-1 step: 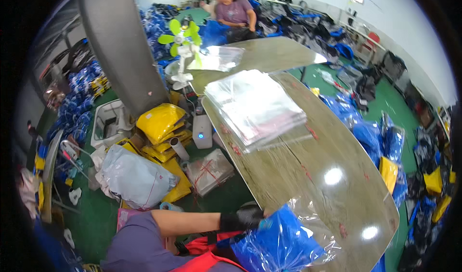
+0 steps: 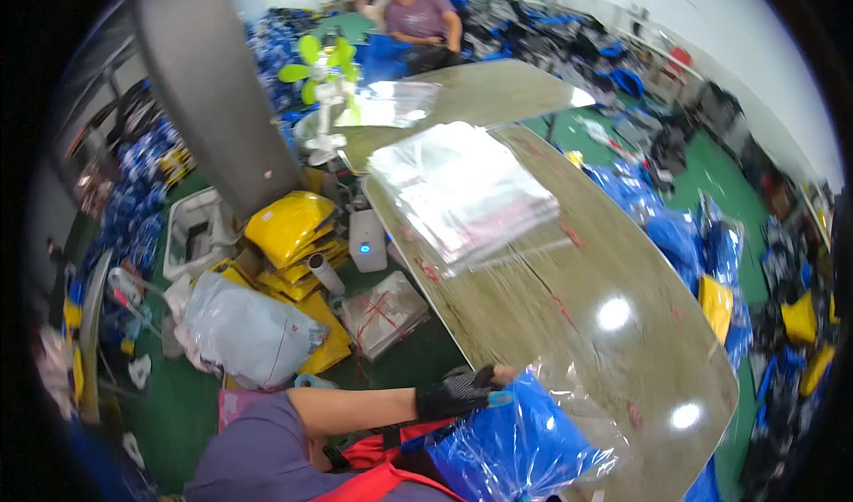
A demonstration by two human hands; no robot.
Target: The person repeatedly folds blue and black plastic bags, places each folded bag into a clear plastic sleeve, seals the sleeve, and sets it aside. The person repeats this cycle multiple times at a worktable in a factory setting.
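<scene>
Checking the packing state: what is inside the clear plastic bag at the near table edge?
A folded shiny blue item fills the clear plastic bag, gripped by the gloved left hand at the table edge. Its underside and the right hand are hidden.

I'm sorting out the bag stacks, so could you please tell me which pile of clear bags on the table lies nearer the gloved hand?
The large, thick stack of clear bags mid-table; the small pile lies beyond it by the green fan.

green floor (image 2: 426, 351), glossy table (image 2: 569, 324), grey pillar (image 2: 213, 84)
</scene>
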